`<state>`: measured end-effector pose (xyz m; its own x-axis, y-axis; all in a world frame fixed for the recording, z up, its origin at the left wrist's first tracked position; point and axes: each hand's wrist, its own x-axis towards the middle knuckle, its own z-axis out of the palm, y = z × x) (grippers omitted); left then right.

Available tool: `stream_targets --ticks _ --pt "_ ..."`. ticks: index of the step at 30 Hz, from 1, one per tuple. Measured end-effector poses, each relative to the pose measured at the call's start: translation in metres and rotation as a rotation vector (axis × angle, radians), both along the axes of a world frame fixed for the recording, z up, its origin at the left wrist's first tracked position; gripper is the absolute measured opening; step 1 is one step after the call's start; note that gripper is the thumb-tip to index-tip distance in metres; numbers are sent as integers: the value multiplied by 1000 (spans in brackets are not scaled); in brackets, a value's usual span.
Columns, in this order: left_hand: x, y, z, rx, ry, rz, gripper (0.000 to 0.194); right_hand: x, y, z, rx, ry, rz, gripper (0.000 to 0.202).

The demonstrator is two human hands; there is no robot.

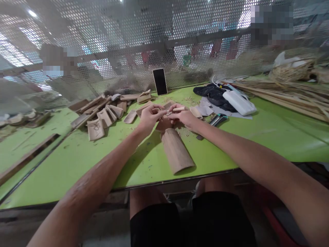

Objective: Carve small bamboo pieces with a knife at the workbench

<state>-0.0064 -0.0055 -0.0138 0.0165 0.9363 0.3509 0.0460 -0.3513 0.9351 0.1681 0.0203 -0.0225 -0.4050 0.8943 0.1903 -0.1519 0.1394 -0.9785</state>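
Observation:
Over the green table (144,154), my left hand (151,118) and my right hand (183,117) come close together with fingers bent. A thin pale wooden rod, perhaps a tool handle (179,109), is gripped in my right hand. My left fingers pinch something small that I cannot make out, close to the right fingertips. Directly below the hands lies a brownish curved bamboo piece (164,125), partly hidden by them. A larger half-round bamboo piece (177,151) rests curved side up, nearer to me. Pale shavings (185,133) are scattered around.
Cut bamboo pieces (96,129) are heaped at the left. A phone (160,81) leans on the perforated metal screen (123,51). At the right are a utility knife (218,119), black cloth (213,94), a white power bank-like block (239,103) and long bamboo strips (288,99). People appear behind the screen.

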Motion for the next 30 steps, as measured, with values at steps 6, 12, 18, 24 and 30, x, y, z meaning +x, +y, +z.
stream_targets --ticks 6,12,18,24,30 --pt "-2 0 0 101 210 40 22 3 3 6 -6 53 -63 26" --pt "-3 0 1 94 327 -44 24 5 1 9 42 71 -111 26" --pt "-4 -2 3 51 349 -66 35 4 -4 12 122 64 -41 25" --pt "-1 -8 6 -74 383 -74 36 5 -11 18 198 -12 -30 23" --pt "-1 -10 8 -163 380 -100 35 5 -11 18 299 -67 -21 19"
